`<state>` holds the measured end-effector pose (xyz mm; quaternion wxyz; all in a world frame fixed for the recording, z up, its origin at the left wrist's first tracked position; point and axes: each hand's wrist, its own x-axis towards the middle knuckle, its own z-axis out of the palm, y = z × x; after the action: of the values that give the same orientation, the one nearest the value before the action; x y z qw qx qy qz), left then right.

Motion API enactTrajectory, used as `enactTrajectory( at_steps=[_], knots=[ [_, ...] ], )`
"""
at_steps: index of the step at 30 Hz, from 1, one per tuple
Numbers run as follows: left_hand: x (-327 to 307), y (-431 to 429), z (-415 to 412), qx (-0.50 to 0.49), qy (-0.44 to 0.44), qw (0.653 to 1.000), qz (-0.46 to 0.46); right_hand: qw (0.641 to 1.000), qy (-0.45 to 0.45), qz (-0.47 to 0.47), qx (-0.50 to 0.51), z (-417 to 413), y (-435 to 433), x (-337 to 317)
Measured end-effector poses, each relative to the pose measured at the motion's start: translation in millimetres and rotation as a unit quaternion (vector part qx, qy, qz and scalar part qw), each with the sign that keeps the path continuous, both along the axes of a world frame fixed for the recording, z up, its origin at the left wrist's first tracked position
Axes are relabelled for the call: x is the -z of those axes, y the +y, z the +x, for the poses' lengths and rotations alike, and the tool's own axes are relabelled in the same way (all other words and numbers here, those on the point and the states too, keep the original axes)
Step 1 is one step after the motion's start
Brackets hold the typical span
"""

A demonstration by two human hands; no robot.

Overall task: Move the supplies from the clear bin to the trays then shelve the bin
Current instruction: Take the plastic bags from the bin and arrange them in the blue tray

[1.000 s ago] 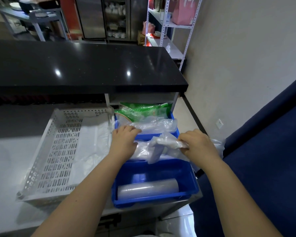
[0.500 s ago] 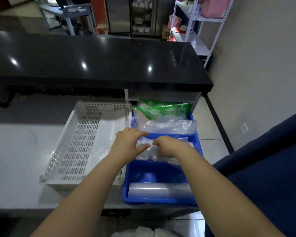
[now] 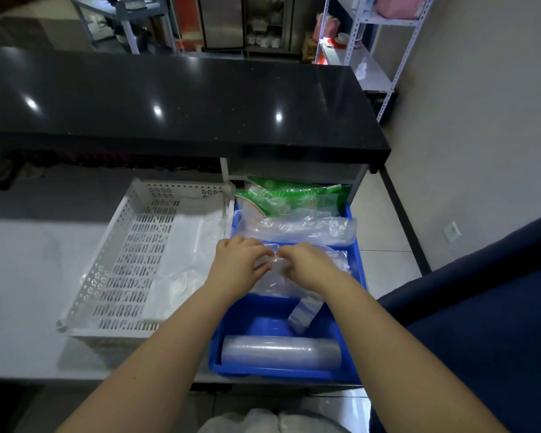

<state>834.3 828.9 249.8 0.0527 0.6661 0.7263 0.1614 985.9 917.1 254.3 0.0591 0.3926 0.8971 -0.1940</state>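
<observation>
A blue tray (image 3: 359,276) sits at the counter's right end. In its middle lies a pack of clear plastic bags (image 3: 274,281). My left hand (image 3: 238,265) and my right hand (image 3: 306,265) both pinch that pack, fingertips almost meeting over it. A clear flap (image 3: 303,312) hangs from the pack into the tray. A roll of clear film (image 3: 281,353) lies at the tray's near end. More clear bags (image 3: 297,228) and green packets (image 3: 291,195) fill its far end. A white perforated tray (image 3: 132,254) with plastic sheets stands to the left. No clear bin is in view.
A black raised counter (image 3: 169,101) runs across behind the trays. The grey worktop (image 3: 22,276) extends left. White metal shelving (image 3: 366,51) stands at the back right by the wall. A dark blue surface (image 3: 481,323) fills the right. White plastic (image 3: 263,421) shows on the floor below.
My right hand came in from the tray's right edge with the clear plastic and now meets my left hand over the tray's middle. The camera shifted, so the trays sit more centrally.
</observation>
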Motion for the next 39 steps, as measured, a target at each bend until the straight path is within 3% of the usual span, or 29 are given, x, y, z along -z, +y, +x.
enactTrajectory(
  at_steps=[2,5,10,14,19,24,32,35,39],
  knots=[
    [7,5,4,-0.012,0.013,1.0,-0.006,0.996,0.03,0.084,-0.015,9,-3,10],
    [14,9,6,-0.036,0.024,0.999,-0.023,0.984,0.122,0.126,0.032,28,-13,23],
    [30,7,10,-0.031,0.069,0.995,-0.064,0.99,0.117,0.063,0.054,40,-19,41],
    [28,11,12,-0.048,0.086,0.993,-0.067,0.99,0.109,0.07,0.047,29,-3,39],
    [21,8,5,-0.073,0.049,0.995,-0.055,0.993,0.082,0.078,0.014,19,9,30],
    [12,-1,3,-0.061,0.025,0.997,-0.031,0.978,0.2,0.061,0.0,29,9,15],
    [13,-15,26,0.043,0.019,0.999,-0.008,0.965,0.229,0.123,0.025,55,-28,14],
    [17,-10,33,0.085,0.036,0.995,-0.033,0.965,0.211,0.147,0.047,80,-38,13],
    [22,4,39,0.1,0.05,0.992,-0.065,0.988,0.099,0.105,0.054,98,-47,22]
  ],
)
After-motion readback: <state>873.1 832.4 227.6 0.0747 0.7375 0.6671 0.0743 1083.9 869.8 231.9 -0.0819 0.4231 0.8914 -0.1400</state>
